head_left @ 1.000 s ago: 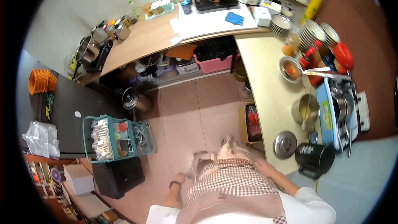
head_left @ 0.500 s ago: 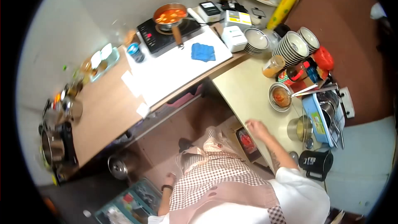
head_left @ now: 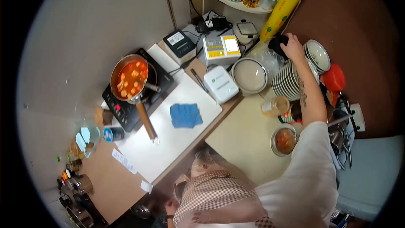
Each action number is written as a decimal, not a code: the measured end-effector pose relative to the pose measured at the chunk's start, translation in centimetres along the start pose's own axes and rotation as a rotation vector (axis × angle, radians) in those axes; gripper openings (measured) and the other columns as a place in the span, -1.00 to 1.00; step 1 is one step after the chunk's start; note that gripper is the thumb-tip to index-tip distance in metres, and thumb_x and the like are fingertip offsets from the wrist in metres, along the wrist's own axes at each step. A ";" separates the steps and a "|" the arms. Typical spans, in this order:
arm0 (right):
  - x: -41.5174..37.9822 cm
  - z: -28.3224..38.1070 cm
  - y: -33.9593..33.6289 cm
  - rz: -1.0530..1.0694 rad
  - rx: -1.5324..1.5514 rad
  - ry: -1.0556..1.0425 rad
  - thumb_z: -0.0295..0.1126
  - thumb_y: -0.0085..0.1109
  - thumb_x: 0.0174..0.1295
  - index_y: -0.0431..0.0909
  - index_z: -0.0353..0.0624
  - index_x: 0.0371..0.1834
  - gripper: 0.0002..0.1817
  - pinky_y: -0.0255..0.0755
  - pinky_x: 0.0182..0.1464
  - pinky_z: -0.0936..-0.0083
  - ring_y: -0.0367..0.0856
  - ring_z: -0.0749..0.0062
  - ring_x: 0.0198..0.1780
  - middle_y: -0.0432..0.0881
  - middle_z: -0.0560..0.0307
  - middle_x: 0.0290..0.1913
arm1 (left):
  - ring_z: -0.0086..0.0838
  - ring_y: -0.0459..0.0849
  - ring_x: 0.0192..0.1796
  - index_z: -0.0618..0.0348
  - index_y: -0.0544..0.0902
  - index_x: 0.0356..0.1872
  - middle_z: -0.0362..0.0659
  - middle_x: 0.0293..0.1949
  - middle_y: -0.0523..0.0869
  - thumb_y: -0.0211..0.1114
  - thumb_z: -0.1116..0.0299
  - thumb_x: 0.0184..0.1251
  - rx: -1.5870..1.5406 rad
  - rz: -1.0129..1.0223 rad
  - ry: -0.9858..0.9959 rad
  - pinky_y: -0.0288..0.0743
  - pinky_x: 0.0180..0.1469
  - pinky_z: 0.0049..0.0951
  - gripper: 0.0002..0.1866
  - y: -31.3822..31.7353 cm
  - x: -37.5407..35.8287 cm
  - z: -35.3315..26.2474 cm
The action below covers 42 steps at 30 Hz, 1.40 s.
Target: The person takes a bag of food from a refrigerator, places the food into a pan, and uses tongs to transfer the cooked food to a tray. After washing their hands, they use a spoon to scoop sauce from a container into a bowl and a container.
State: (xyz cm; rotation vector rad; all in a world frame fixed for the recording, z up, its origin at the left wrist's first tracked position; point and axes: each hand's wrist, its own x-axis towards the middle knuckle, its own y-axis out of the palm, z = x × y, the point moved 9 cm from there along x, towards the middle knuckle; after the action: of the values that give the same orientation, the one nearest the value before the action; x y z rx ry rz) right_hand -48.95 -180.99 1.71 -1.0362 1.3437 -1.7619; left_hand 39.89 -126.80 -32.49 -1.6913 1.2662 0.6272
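My right hand (head_left: 292, 46) is stretched far out to the back right corner, its fingers curled on a black object (head_left: 277, 42) that stands at the foot of a yellow film roll (head_left: 282, 10). Just below that hand are a stack of grooved plates (head_left: 286, 82) and a stack of bowls (head_left: 317, 55). My left hand (head_left: 171, 206) hangs low beside my checked apron (head_left: 219, 190), at the frame's bottom edge. It is small and dim, and I see nothing in it.
A pan of red stew (head_left: 130, 76) sits on a black induction cooker (head_left: 122, 112). A blue cloth (head_left: 185, 115) lies on the white board (head_left: 168, 143). On the counter are a white device (head_left: 222, 83), a large plate (head_left: 249, 75), a jar (head_left: 274, 106) and a sauce bowl (head_left: 284, 140).
I have turned and stepped toward the corner counter. My right hand has gone from the counter's edge up to the black object by the yellow roll. The left arm stays hanging.
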 end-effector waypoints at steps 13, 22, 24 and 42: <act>11.5 -11.2 17.5 0.452 -0.186 0.674 0.05 0.62 -0.14 -0.21 0.25 0.68 0.37 0.22 0.40 -0.33 0.04 -0.29 0.57 -0.10 -0.10 0.65 | -0.30 0.75 -0.31 0.33 0.64 -0.02 -0.03 -0.27 0.76 0.34 0.32 0.35 0.212 -0.054 -0.150 0.63 -0.17 -0.23 -0.70 3.4 -2.7 -4.7; 16.5 -12.6 13.8 0.553 -0.286 0.420 0.12 0.47 -0.23 -0.10 -0.03 0.67 0.35 0.25 0.47 0.06 0.16 -0.36 0.52 0.04 -0.48 0.56 | -0.23 0.78 -0.34 0.28 0.61 0.07 -0.05 -0.18 0.77 0.33 0.33 0.40 0.265 0.058 0.078 0.68 -0.18 -0.14 -0.68 1.4 -0.4 -7.8; 16.2 -9.9 8.8 0.510 -0.195 0.285 0.12 0.47 -0.30 0.00 -0.07 0.64 0.33 0.30 0.44 0.06 0.24 -0.38 0.47 0.09 -0.56 0.51 | -0.29 0.78 -0.26 0.35 0.60 0.07 -0.02 -0.19 0.77 0.33 0.35 0.40 0.382 0.120 0.199 0.67 -0.14 -0.25 -0.66 1.2 -1.0 -11.4; -19.1 20.9 3.8 1.484 1.631 -0.191 -0.02 0.66 -0.10 0.09 -0.17 0.59 0.22 0.16 0.53 0.10 0.25 0.10 0.55 0.23 -0.07 0.55 | -0.45 0.73 -0.08 0.22 0.27 0.47 -0.07 0.03 0.67 0.26 0.53 0.37 -0.493 0.887 0.214 0.66 -0.26 -0.53 -0.35 24.4 -15.2 -47.3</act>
State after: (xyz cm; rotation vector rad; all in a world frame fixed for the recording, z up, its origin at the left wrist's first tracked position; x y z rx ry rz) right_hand -21.52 -174.11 -2.40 0.6372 -0.0051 -0.8569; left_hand 6.48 -162.76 -7.00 -1.5327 2.1697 1.3922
